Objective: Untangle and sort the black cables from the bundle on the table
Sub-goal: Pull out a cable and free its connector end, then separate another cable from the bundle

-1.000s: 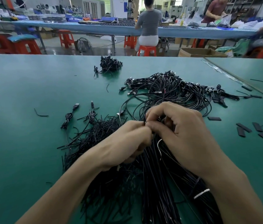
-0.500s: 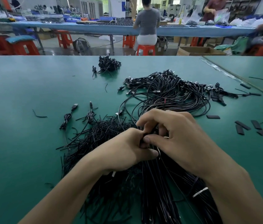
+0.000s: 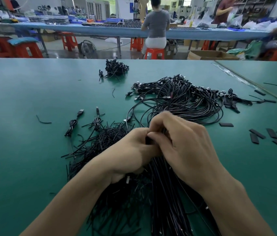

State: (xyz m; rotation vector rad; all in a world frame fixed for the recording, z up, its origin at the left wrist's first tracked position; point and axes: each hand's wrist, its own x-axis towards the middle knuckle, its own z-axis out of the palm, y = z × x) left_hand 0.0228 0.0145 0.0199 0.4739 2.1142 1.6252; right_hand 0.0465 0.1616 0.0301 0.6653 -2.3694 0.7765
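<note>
Here, left hand (image 3: 131, 150): curling round a gathered sheaf of strands, probably anchoring it for pulling against.
Right hand (image 3: 185, 145): pinching at the same spot, pressing up against the left hand; seemingly teasing one strand or tie loose, the pinched piece hiding behind fingers.
Bundle of thin black sheathed cables (image 3: 165, 193): lying under both hands, running toward the near edge; bunching parallel on the right, splaying into loose ends on the left.
Looped pile of black cables with metal USB plugs (image 3: 185, 99): resting just beyond the hands, plugs mostly pointing left, likely awaiting sorting.
Two short coiled black cables (image 3: 73, 125): lying apart at left, probably being set aside as separated.
Small black cable heap (image 3: 115, 68): sitting well apart, farther back.
Flat black strips (image 3: 255, 136): scattering at right, purpose unclear.
Green table surface (image 3: 23, 150): carrying everything.
</note>
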